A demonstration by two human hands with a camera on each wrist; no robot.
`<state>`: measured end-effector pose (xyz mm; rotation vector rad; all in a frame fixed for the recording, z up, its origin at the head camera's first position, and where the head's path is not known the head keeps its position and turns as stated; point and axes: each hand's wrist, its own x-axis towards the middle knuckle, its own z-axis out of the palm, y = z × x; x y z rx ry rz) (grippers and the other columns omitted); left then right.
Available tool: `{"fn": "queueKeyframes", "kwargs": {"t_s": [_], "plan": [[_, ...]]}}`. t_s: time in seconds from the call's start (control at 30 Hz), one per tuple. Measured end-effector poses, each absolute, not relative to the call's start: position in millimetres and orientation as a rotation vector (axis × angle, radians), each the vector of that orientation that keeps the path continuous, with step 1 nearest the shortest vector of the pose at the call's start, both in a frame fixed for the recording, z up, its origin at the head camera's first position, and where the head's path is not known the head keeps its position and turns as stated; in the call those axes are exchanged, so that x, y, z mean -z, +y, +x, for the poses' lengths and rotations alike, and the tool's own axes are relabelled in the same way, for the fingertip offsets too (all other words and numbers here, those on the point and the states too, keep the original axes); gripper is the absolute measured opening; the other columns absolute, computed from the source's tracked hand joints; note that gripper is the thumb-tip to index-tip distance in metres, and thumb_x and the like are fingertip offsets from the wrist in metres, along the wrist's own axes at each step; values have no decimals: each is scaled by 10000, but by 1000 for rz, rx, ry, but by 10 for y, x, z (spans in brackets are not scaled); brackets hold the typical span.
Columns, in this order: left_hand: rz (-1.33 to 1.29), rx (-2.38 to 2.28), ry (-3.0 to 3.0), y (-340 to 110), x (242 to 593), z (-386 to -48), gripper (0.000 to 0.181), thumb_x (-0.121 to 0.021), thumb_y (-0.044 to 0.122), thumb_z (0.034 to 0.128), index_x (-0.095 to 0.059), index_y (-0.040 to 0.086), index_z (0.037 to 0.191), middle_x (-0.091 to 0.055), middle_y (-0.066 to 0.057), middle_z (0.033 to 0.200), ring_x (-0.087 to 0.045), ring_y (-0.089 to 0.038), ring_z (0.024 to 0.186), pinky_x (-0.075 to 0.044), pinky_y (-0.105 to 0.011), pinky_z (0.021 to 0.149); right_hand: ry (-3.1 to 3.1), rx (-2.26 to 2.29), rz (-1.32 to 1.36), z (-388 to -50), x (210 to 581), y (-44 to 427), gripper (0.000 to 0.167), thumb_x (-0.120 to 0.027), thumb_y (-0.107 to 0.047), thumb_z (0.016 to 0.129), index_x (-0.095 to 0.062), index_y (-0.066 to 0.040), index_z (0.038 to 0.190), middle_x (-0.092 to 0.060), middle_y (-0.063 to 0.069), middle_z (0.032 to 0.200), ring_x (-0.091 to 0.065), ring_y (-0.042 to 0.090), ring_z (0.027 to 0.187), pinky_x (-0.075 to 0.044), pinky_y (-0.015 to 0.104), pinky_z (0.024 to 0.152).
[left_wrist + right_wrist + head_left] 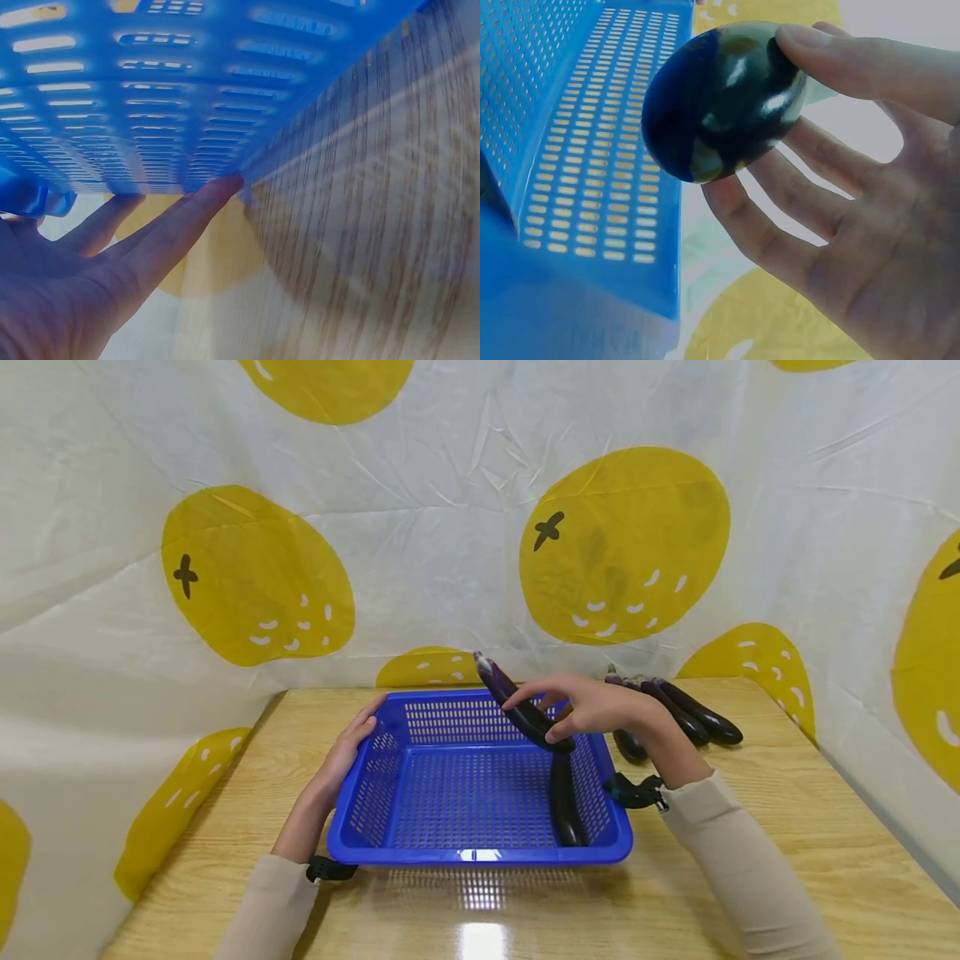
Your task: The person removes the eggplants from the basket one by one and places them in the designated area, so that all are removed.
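Blue plastic is showing in a basket standing on the wooden surface, and with my right hand I am pinching a dark eggplant above its right side, stem end pointing up and leftward. My left hand is resting against the basket's left side, fingers extending straight along the outer wall. A second eggplant is lying inside, near the right wall; loose eggplants are lying beyond my right wrist. My hands are sitting well apart.
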<state>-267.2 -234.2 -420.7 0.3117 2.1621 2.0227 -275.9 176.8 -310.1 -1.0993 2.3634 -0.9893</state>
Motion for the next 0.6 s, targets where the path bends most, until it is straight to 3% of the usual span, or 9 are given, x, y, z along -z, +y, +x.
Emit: {"fn": "queueKeyframes", "kwargs": {"t_s": [0.33,0.6], "plan": [[312,-2014,2165,-2345,4221,-2681,545,-257,372,1144,-163,286,1673,-129,-33,1749,-144,-314,1594,-140,-541,1263,2434,1141,-1054,-2681,3204,2058,593,-726,-52,926,-589,-331,1431,-472,24,1589,-511,377,1377,-493,576,1059],[312,-2012,2170,-2353,4220,-2686,547,-242,350,1148,-138,261,1678,-121,-34,1749,-150,-308,1590,-162,-512,1251,2528,1187,-944,-2614,3272,2290,567,-736,-135,949,-568,-363,1440,-435,93,1614,-487,422,1415,-476,616,1069]]}}
